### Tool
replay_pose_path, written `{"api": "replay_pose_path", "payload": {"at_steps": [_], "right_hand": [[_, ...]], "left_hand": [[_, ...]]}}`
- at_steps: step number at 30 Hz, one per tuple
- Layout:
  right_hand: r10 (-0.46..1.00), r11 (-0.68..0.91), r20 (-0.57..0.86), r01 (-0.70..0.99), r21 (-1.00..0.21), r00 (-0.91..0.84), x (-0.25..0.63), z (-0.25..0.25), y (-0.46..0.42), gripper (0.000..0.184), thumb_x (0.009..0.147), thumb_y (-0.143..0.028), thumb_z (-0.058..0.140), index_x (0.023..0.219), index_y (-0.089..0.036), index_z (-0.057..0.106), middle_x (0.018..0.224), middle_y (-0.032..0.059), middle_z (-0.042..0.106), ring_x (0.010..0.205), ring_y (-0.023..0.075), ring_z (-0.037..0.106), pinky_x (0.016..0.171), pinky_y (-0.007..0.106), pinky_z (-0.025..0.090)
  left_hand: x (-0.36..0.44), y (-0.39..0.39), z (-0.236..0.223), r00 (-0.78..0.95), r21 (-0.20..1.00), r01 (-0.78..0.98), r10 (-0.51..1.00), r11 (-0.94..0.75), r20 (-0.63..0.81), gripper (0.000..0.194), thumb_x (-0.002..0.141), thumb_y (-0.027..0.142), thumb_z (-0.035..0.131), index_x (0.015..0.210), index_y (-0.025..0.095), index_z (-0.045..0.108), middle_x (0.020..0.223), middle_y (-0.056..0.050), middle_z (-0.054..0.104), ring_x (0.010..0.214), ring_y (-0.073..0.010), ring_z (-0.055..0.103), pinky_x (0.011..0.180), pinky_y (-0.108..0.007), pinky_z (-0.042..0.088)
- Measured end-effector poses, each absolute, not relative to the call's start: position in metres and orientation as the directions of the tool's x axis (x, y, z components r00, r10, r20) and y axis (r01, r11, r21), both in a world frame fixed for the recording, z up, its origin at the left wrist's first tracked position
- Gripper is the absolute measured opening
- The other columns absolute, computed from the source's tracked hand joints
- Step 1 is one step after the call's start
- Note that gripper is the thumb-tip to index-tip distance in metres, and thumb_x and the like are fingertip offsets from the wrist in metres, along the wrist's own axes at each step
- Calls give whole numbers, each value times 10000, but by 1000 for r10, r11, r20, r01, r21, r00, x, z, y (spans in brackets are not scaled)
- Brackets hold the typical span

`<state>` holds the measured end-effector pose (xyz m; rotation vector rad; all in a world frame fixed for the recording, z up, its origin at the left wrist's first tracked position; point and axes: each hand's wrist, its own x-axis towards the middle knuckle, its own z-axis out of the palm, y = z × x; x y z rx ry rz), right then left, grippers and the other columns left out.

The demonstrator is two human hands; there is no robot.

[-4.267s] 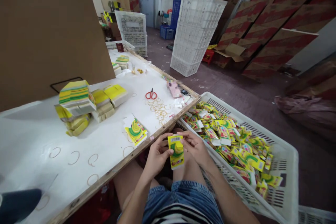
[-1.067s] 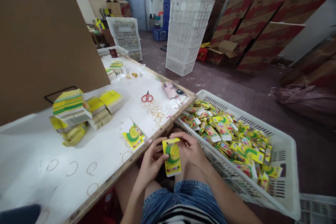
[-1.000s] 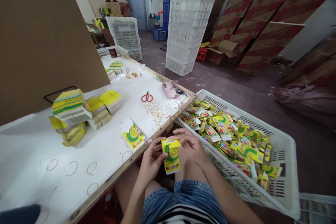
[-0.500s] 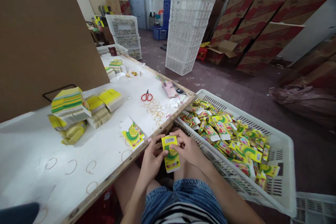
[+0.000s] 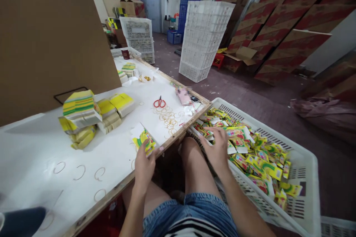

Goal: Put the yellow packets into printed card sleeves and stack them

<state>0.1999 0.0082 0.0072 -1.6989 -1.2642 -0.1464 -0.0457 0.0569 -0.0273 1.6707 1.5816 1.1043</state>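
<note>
My left hand (image 5: 144, 164) is at the table's front edge, its fingers stretched over a small pile of flat yellow-and-green cartons (image 5: 145, 137), touching the top one. Whether the fingertips pinch a carton cannot be made out. Over the near rim of a white plastic crate (image 5: 302, 148) is my right hand (image 5: 218, 152), thumb and fingers apart, with nothing visible between them. Below and beyond it, the crate holds many folded yellow cartons (image 5: 264, 168), lying in a loose heap.
On the white table (image 5: 116, 159) lie red-handled scissors (image 5: 159, 102), scattered rubber bands (image 5: 168, 118) and bundled carton stacks (image 5: 80, 109). A brown cardboard panel (image 5: 55, 40) stands at the left. Stacked white crates (image 5: 204, 40) and cardboard boxes (image 5: 286, 33) are behind.
The yellow carton held between both hands has left them. My left hand has moved left onto the table's flat cartons; my right hand has moved right to the crate and opened.
</note>
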Motion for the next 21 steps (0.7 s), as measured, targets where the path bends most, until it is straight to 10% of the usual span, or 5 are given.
{"api": "replay_pose_path", "payload": {"at_steps": [7, 15, 21], "right_hand": [[980, -52, 105, 733, -679, 167, 76, -24, 88, 212, 789, -270, 689, 980, -178, 676, 1057, 134, 650, 1066, 315, 520, 961, 453, 358], [982, -55, 67, 599, -799, 178, 43, -33, 110, 141, 726, -105, 690, 838, -161, 625, 900, 103, 690, 939, 270, 594, 891, 411, 394], [971, -1, 80, 339, -941, 225, 77, -29, 78, 143, 862, -271, 563, 968, -175, 570, 812, 27, 683, 643, 150, 596, 641, 267, 476]], "left_hand": [[-66, 59, -43, -82, 732, 682, 993, -3, 80, 418, 843, 292, 542, 1234, 146, 555, 1126, -196, 696, 1055, -351, 655, 877, -479, 487], [-70, 60, -41, -106, 820, 573, 990, -17, 94, 324, 801, 275, 587, 1108, 170, 602, 1052, -167, 721, 956, -325, 693, 840, -454, 510], [-75, 57, -33, -251, 999, -22, 967, -37, 30, 430, 774, 449, 664, 1082, 156, 596, 1056, -119, 720, 999, -239, 679, 918, -382, 516]]}}
